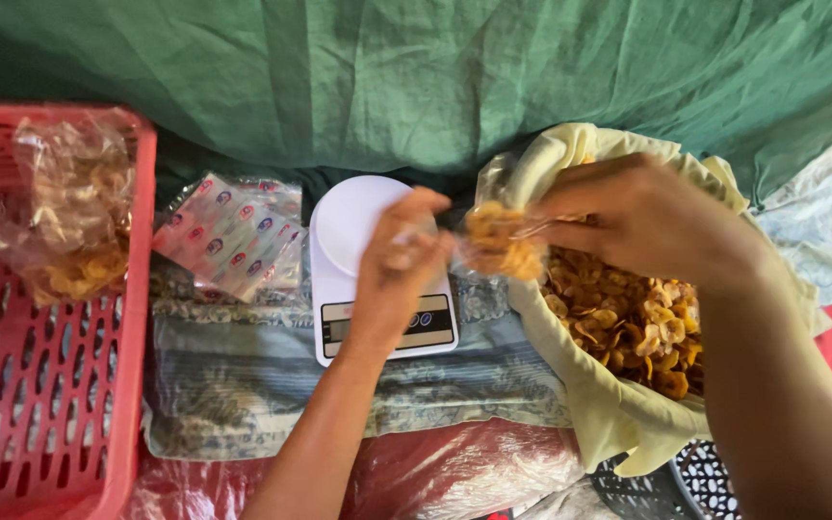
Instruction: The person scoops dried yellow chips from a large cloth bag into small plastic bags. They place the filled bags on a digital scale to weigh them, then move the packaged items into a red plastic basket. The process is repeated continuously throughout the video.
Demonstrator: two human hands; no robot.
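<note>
At the lower middle of the frame a red plastic sheet [435, 472] and a patterned cloth [243, 385] lie. Above them, mid-frame, the left hand [397, 270] and right hand [642, 221] have fingers pinched on a clear bag of chips [498, 241], held between a white scale [353, 231] and a cloth-lined basket of chips [628, 323]. A red crate [40, 385] stands at left, green tarp [416, 77] along the top.

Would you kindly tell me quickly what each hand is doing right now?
Left hand: closed on the clear plastic bag.
Right hand: fingers pinched on banana chips at the bag's mouth.
</note>
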